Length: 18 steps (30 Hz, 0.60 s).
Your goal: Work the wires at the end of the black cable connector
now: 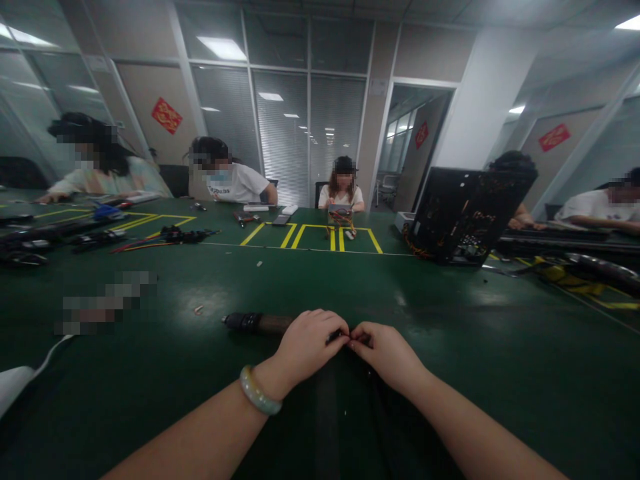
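My left hand [313, 343], with a pale green bangle on the wrist, is closed, its thumb and fingertips pinched together. Meeting it at the fingertips, my right hand [387, 350] is closed in a pinch too. Something small and dark lies between them, mostly hidden by the fingers. From behind my left hand a dark cylindrical tool [273, 325] sticks out to the left, with a black ribbed collar and a narrow metal tip. Whether my left hand touches this tool, I cannot tell.
Cable bundles [170, 235] lie at the far left of the green table [240, 280]. A black computer case [467, 210] stands tilted at the right. Several people sit around the far side. Near left are a white cable [53, 352] and a blurred-out item.
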Available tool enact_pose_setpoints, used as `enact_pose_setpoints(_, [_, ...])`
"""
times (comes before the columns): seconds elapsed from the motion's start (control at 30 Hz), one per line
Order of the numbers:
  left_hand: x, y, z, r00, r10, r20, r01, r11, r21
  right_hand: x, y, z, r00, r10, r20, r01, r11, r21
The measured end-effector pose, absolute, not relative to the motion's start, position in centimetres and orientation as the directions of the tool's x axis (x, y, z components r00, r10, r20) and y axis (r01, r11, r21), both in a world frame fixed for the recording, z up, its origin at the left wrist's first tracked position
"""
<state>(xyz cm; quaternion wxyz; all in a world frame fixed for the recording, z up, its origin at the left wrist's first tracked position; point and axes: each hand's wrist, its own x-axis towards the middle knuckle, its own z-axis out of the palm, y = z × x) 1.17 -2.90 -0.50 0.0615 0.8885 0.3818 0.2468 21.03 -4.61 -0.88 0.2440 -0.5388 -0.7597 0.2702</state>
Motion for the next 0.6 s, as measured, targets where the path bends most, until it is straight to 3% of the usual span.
enact_pose_setpoints(0.6, [1.34,-3.24,-0.19,0.56,0.728,0.396,0.674,-0.678,0.295,21.47,-4.25,-1.67,-0.292,0.956,0.02,0.615,0.203,-0.762])
